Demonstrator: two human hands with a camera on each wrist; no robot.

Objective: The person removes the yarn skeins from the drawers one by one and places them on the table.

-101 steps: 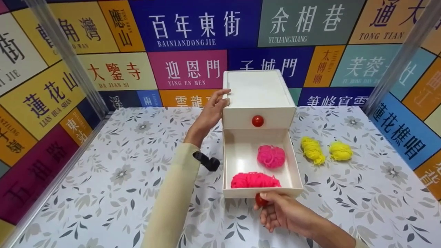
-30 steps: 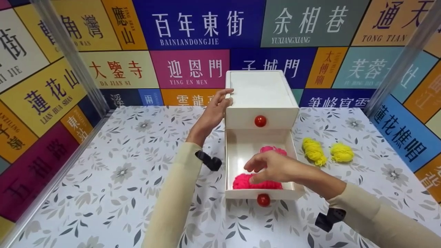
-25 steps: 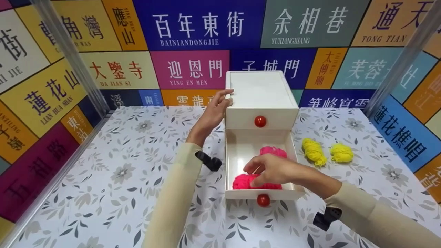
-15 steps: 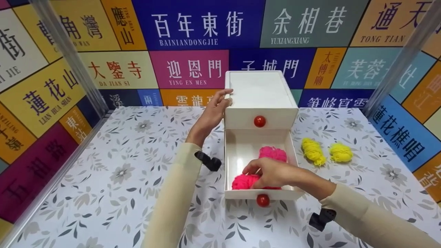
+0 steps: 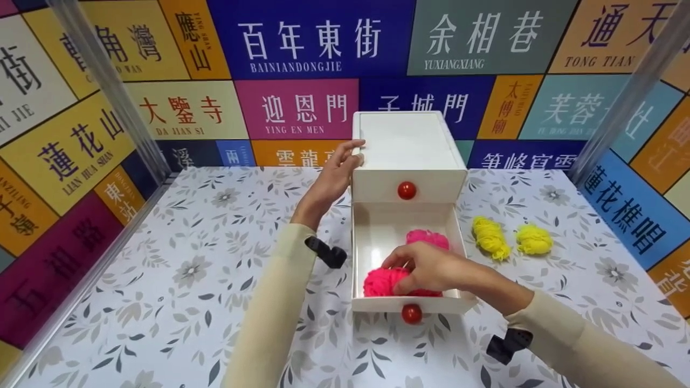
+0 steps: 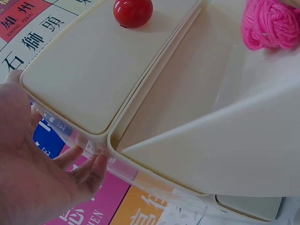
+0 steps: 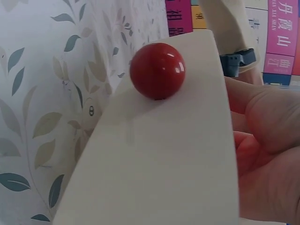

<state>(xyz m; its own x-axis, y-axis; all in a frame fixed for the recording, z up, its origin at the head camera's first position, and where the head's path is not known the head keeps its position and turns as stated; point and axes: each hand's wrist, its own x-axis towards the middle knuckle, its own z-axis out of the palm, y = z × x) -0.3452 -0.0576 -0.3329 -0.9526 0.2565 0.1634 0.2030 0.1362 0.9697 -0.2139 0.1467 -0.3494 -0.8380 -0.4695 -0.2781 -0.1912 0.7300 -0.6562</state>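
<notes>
The sleeves are cream — the wrist cameras are black.

Right hand was on the lower red knob at the front of the pulled-out drawer 3.4 s ago. Now off it, knob uncovered, hand inside the drawer. 1.0 s ago fingers hung spread over the red-pink yarn bundle near drawer front; now thumb and fingers pinch it. Since 0.5 s ago, hand slightly higher, bundle's top edge up a bit too. Pink yarn ball farther back in drawer: whole at 3.4 s, now partly hidden behind hand. Right sleeve and black wrist camera now show right of drawer.
</notes>
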